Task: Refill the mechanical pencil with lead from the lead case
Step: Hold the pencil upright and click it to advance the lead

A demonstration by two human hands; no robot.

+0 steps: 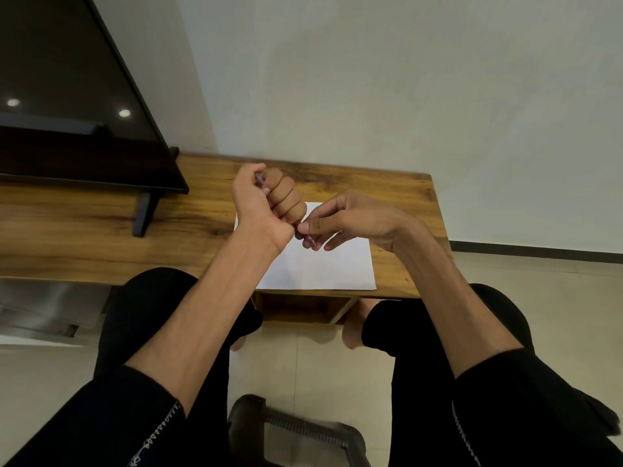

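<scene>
Above the wooden counter (pixel 387 193), the left hand (pixel 266 200) wraps its curled fingers around a slim purple mechanical pencil (pixel 260 181), whose one end pokes out by the thumb. The right hand (pixel 340 220) pinches the pencil's other end between thumb and fingertips. Both hover over a white paper sheet (pixel 323 267) lying at the counter's near edge. A dark flat screen (pixel 67 96) stands at the counter's left end.

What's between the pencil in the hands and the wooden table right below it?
In the head view, a white sheet of paper lies on the wooden table under the pencil, which the left hand and right hand hold above it.
</scene>
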